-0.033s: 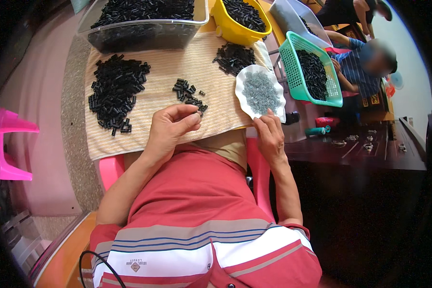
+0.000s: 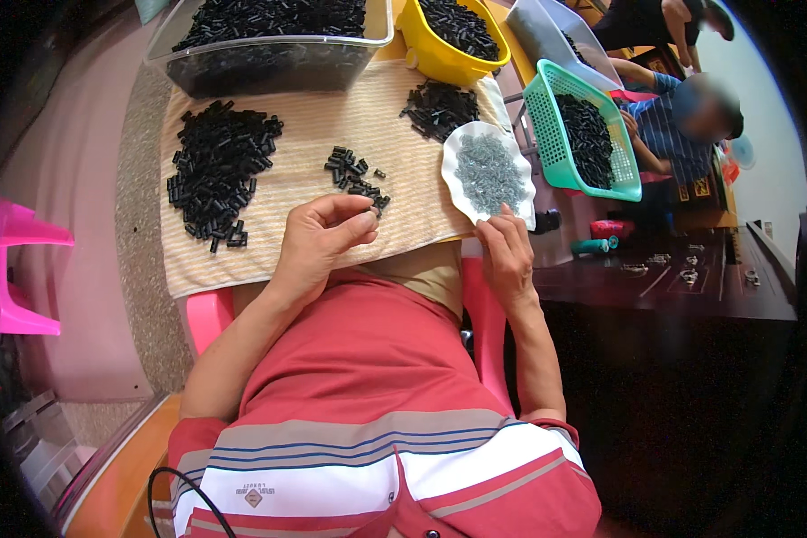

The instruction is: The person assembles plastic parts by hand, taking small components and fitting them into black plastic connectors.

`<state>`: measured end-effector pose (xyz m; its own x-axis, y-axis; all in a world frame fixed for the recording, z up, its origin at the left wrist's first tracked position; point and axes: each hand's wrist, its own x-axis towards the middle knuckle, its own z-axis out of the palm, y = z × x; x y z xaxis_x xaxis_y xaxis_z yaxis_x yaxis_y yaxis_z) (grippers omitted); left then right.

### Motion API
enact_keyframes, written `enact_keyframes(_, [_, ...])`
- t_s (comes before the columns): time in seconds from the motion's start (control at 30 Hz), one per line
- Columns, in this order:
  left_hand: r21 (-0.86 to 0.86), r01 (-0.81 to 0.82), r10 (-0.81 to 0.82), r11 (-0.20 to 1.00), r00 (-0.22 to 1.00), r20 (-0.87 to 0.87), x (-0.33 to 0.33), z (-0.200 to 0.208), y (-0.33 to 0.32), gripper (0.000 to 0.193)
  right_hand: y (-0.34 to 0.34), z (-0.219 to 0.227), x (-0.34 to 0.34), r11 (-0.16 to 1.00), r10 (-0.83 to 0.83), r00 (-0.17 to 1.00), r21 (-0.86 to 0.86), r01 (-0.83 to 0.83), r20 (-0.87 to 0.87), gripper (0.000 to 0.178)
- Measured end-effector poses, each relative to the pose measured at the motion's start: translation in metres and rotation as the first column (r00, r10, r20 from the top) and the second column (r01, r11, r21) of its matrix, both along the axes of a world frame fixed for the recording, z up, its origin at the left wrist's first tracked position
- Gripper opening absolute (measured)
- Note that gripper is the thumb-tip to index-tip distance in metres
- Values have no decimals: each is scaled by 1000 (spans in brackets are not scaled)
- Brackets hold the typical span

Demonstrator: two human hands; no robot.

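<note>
My left hand (image 2: pixel 321 235) is closed in a pinch, thumb and forefinger together, just at the near side of a small cluster of short black tubular pieces (image 2: pixel 343 165). Whatever lies between those fingertips is too small to make out. At the near rim of a white scalloped dish (image 2: pixel 453 186) is my right hand (image 2: pixel 508 255), fingers drawn together, with fingertips reaching small clear pieces (image 2: pixel 490 170) heaped in the dish. I cannot make out what this hand holds. A larger pile of black pieces (image 2: pixel 213 166) lies to the left on a striped cloth (image 2: pixel 287 242).
Beyond the cloth stand a clear plastic bin (image 2: pixel 269 67) and a yellow tub (image 2: pixel 453 65), both full of black pieces. Another black heap (image 2: pixel 441 109) sits behind the dish. To the right are a green basket (image 2: pixel 547 134) and a seated person (image 2: pixel 672 130). A pink stool (image 2: pixel 13 269) stands left.
</note>
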<state>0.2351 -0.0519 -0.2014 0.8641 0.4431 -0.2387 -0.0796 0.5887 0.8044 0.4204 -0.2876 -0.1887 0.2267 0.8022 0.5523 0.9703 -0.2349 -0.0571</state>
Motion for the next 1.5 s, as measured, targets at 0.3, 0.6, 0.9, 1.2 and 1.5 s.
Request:
enact_keyframes(0.3, [14, 28, -29, 1000, 998, 58, 1, -3, 1, 20, 18, 12, 1, 978, 86, 989, 198, -61, -121, 10])
enact_keyframes(0.6, [31, 39, -40, 999, 998, 44, -2, -2, 4, 17, 48, 18, -14, 961, 171, 929, 262, -84, -327, 9])
enact_keyframes(0.9, [-29, 17, -15, 999, 997, 82, -1, -1, 4, 18, 68, 11, -23, 944, 237, 865, 316, -98, -442, 10])
enact_keyframes(1.2, [-91, 51, -43, 995, 995, 88, -1, -2, 5, 20, 67, -6, -24, 940, 249, 801, 334, -66, -544, 10])
enact_keyframes(1.5, [20, 26, -27, 999, 998, 64, 0, -2, 2, 21, 73, -6, -30, 947, 252, 728, 319, -49, -637, 9])
